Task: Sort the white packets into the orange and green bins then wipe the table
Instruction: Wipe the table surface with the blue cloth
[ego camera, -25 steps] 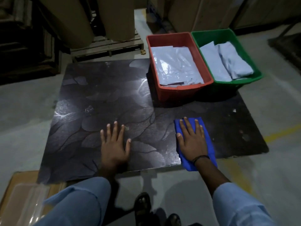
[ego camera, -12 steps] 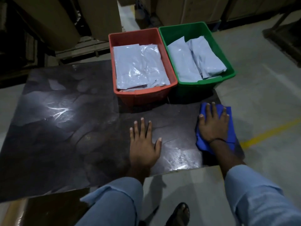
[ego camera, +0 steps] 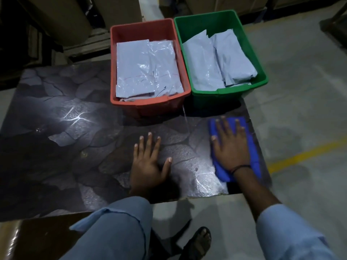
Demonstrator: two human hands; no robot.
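A: Sorting done?
B: Seemingly. The white packets (ego camera: 148, 68) fill the orange bin (ego camera: 150, 105) and green bin (ego camera: 225, 91). Right hand (ego camera: 231, 147), fingers flat, presses a blue cloth (ego camera: 253, 152) on the table (ego camera: 56, 147); left hand (ego camera: 148, 164) rests spread. Wiping is left.

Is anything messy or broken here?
Nothing looks spilled or broken. The white packets in the green bin lie slanted and overlapping, while those in the orange bin lie flat. The right hand presses the blue cloth flat on the table.
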